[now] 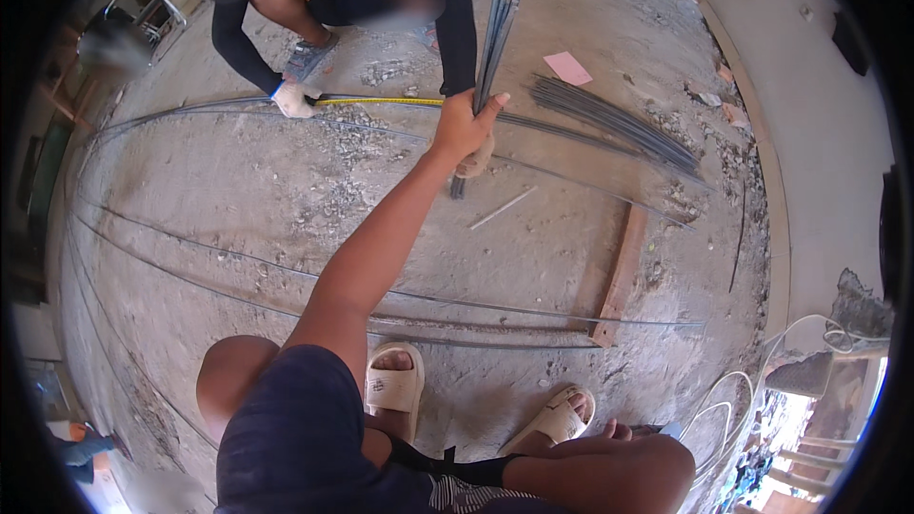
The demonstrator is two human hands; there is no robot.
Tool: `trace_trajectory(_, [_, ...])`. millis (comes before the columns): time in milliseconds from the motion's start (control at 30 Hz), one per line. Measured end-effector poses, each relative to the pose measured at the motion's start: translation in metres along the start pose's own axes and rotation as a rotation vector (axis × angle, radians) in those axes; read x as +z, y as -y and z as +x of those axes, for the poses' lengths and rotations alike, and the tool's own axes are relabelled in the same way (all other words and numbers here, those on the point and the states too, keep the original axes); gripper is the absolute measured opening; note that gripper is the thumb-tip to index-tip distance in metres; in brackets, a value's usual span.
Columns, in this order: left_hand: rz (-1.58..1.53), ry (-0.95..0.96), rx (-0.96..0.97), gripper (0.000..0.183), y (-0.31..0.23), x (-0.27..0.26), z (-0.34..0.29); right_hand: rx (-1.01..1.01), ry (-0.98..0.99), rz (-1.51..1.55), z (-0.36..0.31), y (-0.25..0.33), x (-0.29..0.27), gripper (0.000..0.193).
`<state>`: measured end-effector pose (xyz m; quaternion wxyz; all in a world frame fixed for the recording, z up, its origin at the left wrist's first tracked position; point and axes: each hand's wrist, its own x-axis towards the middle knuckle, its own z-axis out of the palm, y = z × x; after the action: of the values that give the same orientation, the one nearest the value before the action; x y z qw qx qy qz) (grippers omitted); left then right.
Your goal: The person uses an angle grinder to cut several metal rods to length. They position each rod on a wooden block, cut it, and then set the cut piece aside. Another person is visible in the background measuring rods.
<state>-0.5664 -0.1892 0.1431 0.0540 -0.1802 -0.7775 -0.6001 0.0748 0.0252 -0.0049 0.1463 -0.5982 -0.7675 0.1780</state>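
Observation:
My left hand (464, 128) reaches far forward, closed round a bundle of thin steel rods (491, 52) standing nearly upright. The rods' lower ends (458, 187) show below the grip. A co-worker's gloved hand (476, 160) is just under mine, partly hidden by it. The co-worker's other gloved hand (296, 100) is at the left end of a yellow tape measure (381, 102), stretched along long steel rods on the floor. Only a few fingers of my right hand (617, 430) show beside my right knee; the rest is hidden.
More cut rods (619, 124) lie in a pile at the right, near a pink sheet (567, 68). Long bent rods (457, 301) cross the floor before my sandals. A wooden piece (621, 271), a thin pale stick (503, 207) and a white cable (728, 409) lie about.

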Motion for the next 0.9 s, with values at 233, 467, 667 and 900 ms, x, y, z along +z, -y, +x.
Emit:
trace_trajectory(233, [0.5,-0.11,0.185,0.067,-0.01,-0.091,0.054,-0.651,0.848,0.184,0.068,0.163,-0.051,0.033])
trace_trajectory(467, [1.178,0.647,0.102,0.035,0.016,-0.216,0.083,-1.411,1.18,-0.161,0.091,0.367,-0.104,0.026])
trace_trajectory(667, [0.813,0.887,0.14,0.018,0.074,-0.177,-0.026,-1.772,1.274,-0.993,0.019,0.46,-0.068,0.038])
trace_trajectory(900, [1.013,1.301,-0.014,0.013,0.121,-0.102,-0.138,-1.728,1.195,-0.504,-0.017,0.435,0.026,0.038])
